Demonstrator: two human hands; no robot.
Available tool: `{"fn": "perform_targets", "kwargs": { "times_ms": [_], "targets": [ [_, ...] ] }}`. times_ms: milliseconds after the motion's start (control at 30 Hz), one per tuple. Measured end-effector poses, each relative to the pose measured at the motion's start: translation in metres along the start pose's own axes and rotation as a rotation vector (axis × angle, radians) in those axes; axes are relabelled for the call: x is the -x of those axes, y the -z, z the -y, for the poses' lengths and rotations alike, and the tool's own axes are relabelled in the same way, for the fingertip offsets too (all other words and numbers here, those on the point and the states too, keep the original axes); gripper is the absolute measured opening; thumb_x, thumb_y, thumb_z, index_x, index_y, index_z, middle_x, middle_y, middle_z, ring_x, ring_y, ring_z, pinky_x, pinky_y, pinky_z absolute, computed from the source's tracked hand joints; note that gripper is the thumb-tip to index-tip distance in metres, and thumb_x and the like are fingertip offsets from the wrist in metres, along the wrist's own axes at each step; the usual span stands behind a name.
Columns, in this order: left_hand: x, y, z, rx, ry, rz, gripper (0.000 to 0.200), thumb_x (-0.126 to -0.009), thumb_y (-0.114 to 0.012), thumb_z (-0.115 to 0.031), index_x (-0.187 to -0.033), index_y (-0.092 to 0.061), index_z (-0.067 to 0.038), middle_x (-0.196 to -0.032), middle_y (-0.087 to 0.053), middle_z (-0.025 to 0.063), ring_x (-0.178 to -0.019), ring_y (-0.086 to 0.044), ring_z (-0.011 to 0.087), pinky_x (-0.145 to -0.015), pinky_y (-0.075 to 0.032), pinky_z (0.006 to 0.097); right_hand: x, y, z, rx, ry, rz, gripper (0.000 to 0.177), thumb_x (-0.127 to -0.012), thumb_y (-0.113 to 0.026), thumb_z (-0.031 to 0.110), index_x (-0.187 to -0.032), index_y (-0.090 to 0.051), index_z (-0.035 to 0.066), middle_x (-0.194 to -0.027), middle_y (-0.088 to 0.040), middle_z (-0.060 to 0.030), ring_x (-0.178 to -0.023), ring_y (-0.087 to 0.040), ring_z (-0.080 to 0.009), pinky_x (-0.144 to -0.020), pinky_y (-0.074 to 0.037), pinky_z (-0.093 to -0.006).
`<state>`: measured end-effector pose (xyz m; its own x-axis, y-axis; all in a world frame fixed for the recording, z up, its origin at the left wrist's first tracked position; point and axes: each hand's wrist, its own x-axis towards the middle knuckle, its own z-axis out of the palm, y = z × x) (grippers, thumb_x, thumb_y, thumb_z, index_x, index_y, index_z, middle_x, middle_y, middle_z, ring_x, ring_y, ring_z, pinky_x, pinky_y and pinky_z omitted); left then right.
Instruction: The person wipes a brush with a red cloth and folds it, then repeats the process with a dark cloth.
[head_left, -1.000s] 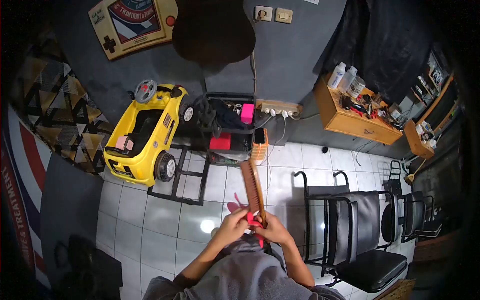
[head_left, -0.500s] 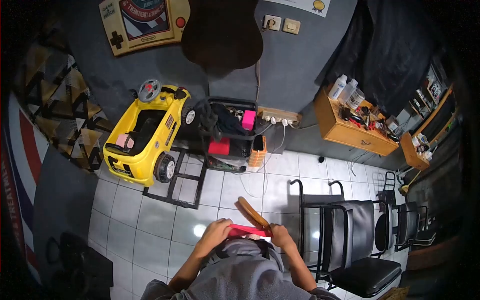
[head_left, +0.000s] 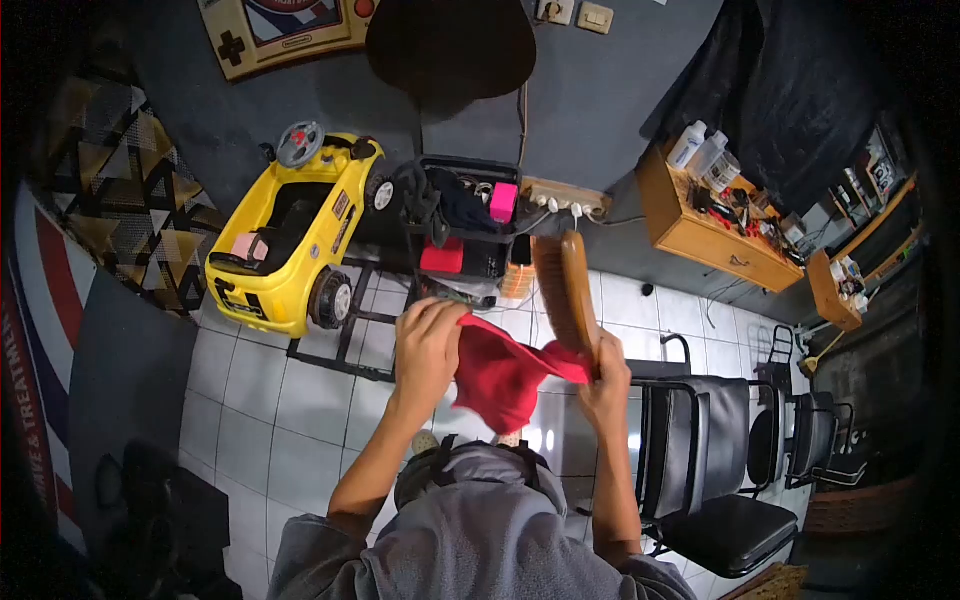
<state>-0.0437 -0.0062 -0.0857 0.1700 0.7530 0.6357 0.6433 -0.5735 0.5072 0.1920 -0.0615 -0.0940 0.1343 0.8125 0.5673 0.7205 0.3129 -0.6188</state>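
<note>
A red cloth (head_left: 500, 378) hangs loosely between my two hands, its lower part drooping in front of my body. My left hand (head_left: 428, 345) is closed on the cloth's left corner. With my right hand (head_left: 606, 382) I grip a wooden brush (head_left: 568, 290) by its lower end together with the cloth's right end. The brush stands nearly upright, its dark bristles facing left.
A yellow toy car (head_left: 290, 235) stands at the left beside a black shelf cart (head_left: 460, 232) holding a pink box. Black chairs (head_left: 725, 520) are at the right. A wooden drawer unit (head_left: 725, 255) with bottles and tools is on the wall.
Both hands have risen and moved forward, away from my body. The cloth, stretched flat before, now droops lower between them. The brush has turned more upright.
</note>
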Motion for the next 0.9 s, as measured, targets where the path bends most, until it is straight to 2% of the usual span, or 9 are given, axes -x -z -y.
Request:
{"fn": "perform_targets", "kwargs": {
  "times_ms": [133,167,233,300,433,600,733,767,900],
  "targets": [
    [0.049,-0.019,0.001,0.075,0.008,-0.019,0.026,-0.072,-0.061,0.003,-0.096,-0.064,-0.007,-0.092,-0.063,0.0094,-0.092,-0.058,0.0311,-0.083,-0.043,0.0416,0.034,-0.014,0.0,0.018,0.066,-0.185,0.04,-0.065,-0.065,-0.006,-0.105,-0.061,-0.003,-0.102,-0.066,-0.0131,-0.085,-0.059,-0.0325,-0.077,-0.049,-0.0384],
    [0.073,-0.033,0.014,0.104,-0.015,0.032,0.026,-0.072,-0.059,0.004,-0.095,-0.065,-0.006,-0.091,-0.064,0.0101,-0.089,-0.059,0.0323,-0.081,-0.046,0.0418,0.058,-0.03,-0.022,0.072,0.071,-0.167,0.029,-0.071,-0.064,-0.003,-0.101,-0.065,-0.002,-0.09,-0.064,-0.0158,-0.081,-0.057,-0.0314,-0.072,-0.046,-0.0336],
    [0.146,-0.062,0.062,0.056,0.201,0.527,0.025,-0.073,-0.057,0.002,-0.095,-0.067,-0.005,-0.088,-0.065,0.012,-0.084,-0.061,0.0329,-0.078,-0.049,0.0404,0.127,-0.052,-0.084,0.132,-0.181,0.407,0.029,-0.068,-0.055,-0.009,-0.092,-0.066,0.003,-0.09,-0.064,-0.0207,-0.084,-0.06,-0.039,-0.068,-0.048,-0.0452],
    [0.192,-0.064,0.088,0.12,0.26,0.571,0.022,-0.074,-0.056,0.0,-0.093,-0.068,-0.004,-0.086,-0.065,0.0143,-0.078,-0.061,0.034,-0.074,-0.05,0.0403,0.153,-0.05,-0.085,0.444,-0.445,0.889,0.02,-0.071,-0.055,0.005,-0.088,-0.065,0.006,-0.087,-0.065,-0.0203,-0.082,-0.062,-0.043,-0.075,-0.05,-0.0515],
    [0.187,-0.055,0.09,0.08,0.179,0.552,0.021,-0.076,-0.053,0.0,-0.09,-0.068,-0.005,-0.087,-0.065,0.0143,-0.079,-0.061,0.0341,-0.073,-0.05,0.0415,0.177,-0.06,-0.108,0.337,-0.332,0.942,0.022,-0.072,-0.056,0.008,-0.091,-0.068,0.01,-0.085,-0.065,-0.0193,-0.082,-0.062,-0.042,-0.077,-0.051,-0.051],
    [0.118,-0.089,0.105,-0.017,0.332,0.393,0.016,-0.083,-0.045,-0.003,-0.083,-0.061,-0.003,-0.086,-0.063,0.0193,-0.08,-0.06,0.0396,-0.07,-0.048,0.0478,0.099,-0.093,-0.109,0.253,-0.307,0.451,0.012,-0.07,-0.056,0.004,-0.077,-0.066,0.003,-0.071,-0.06,-0.0252,-0.068,-0.06,-0.0438,-0.062,-0.048,-0.0503],
    [0.037,-0.073,0.078,0.44,0.327,0.008,0.024,-0.087,-0.047,0.005,-0.107,-0.06,0.002,-0.103,-0.064,0.0216,-0.102,-0.061,0.0342,-0.085,-0.049,0.0351,0.012,-0.064,-0.051,0.05,-0.432,0.243,0.043,-0.07,-0.047,-0.012,-0.108,-0.062,0.001,-0.096,-0.063,-0.0263,-0.093,-0.063,-0.0382,-0.08,-0.05,-0.0405],
    [0.019,-0.057,0.057,0.499,0.289,-0.087,0.023,-0.085,-0.049,0.006,-0.105,-0.062,0.003,-0.107,-0.064,0.0181,-0.108,-0.06,0.032,-0.091,-0.046,0.0348,0.008,-0.058,-0.053,-0.082,-0.225,0.096,0.048,-0.07,-0.047,-0.015,-0.114,-0.06,0.0,-0.112,-0.061,-0.0225,-0.107,-0.06,-0.0342,-0.089,-0.048,-0.0361],
    [0.018,-0.017,0.011,0.312,0.014,-0.234,0.032,-0.08,-0.058,0.004,-0.111,-0.062,-0.005,-0.112,-0.063,0.013,-0.109,-0.058,0.0318,-0.094,-0.045,0.0378,-0.001,-0.024,-0.009,-0.014,0.203,-0.228,0.024,-0.068,-0.066,-0.001,-0.092,-0.065,-0.004,-0.109,-0.064,-0.0207,-0.107,-0.061,-0.0336,-0.091,-0.049,-0.0377]
  ]
}}
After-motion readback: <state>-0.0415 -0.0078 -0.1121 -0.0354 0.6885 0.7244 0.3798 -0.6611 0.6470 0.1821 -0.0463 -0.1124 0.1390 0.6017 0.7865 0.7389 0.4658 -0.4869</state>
